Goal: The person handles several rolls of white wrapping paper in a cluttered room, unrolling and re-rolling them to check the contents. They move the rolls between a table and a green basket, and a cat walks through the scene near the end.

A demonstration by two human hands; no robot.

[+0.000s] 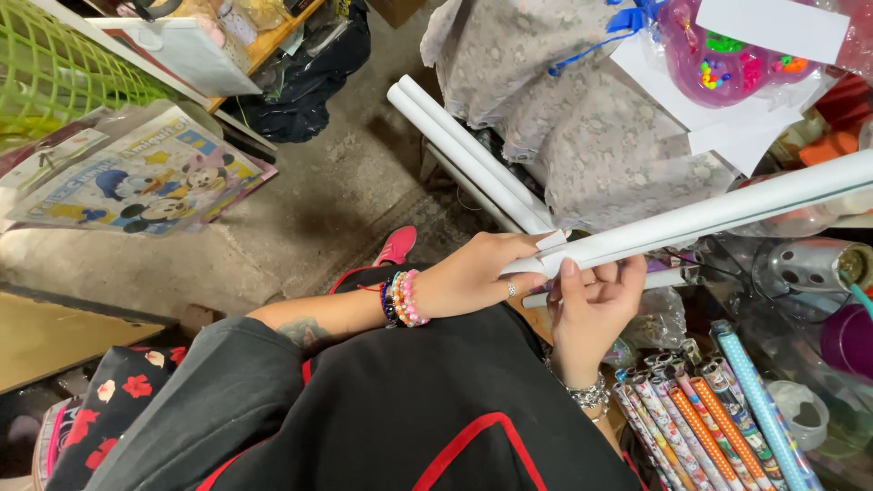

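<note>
Left hand (468, 277) closed round the near end of a long white roll (709, 214), beaded bracelets (405, 298) at the wrist. Right hand (591, 305) half open, fingers curled on the roll's underside and on a thinner roll (668, 277) just below. Far end of the white roll out over cluttered goods at the right. Likely to sag, swing into the pink toy pack (723, 45), or slip onto the patterned rolls (700, 423) standing below, given the end-only grip.
</note>
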